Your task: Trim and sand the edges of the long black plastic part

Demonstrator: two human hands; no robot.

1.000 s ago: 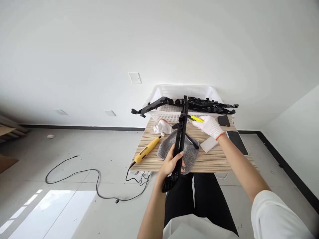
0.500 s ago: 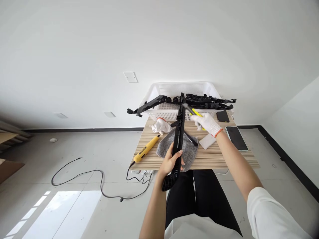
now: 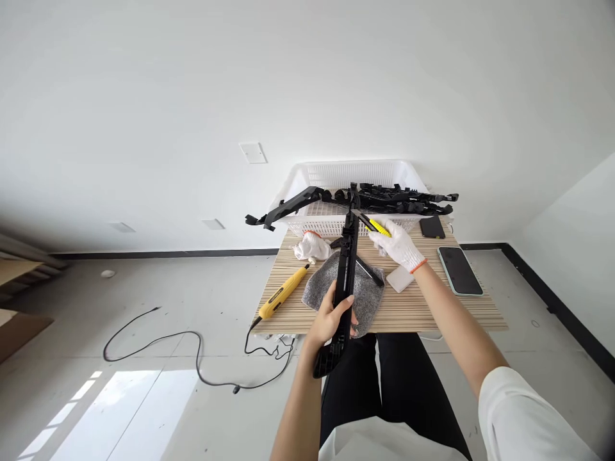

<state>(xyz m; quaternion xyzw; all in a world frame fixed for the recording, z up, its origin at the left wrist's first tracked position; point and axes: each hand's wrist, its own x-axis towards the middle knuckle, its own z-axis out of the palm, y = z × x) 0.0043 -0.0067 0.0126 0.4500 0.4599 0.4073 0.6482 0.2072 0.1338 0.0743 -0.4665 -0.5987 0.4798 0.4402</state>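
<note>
My bare left hand [image 3: 331, 318] is wrapped round the lower part of a long black plastic part [image 3: 344, 275], which stands out over a grey cloth [image 3: 368, 298]. On my right hand [image 3: 394, 244] is a white knitted glove with an orange cuff. It grips a yellow and black cutter knife [image 3: 377, 226], whose tip is at the upper part of the black piece. Whether the blade touches it, I cannot tell. Behind, several more black plastic parts [image 3: 403, 200] lie across a white plastic basket [image 3: 319, 225].
On the striped wooden table [image 3: 439, 314] lie a yellow corded tool [image 3: 283, 292], a crumpled white glove [image 3: 312, 246], a black-handled tool [image 3: 369, 272], a white block [image 3: 400, 279], a phone [image 3: 460, 271] and a black flat item [image 3: 432, 227]. A black cable [image 3: 199, 358] snakes over the floor.
The knife tip in my right hand has moved slightly down along the black part. My left hand keeps its hold. The whole view has shifted a little.
</note>
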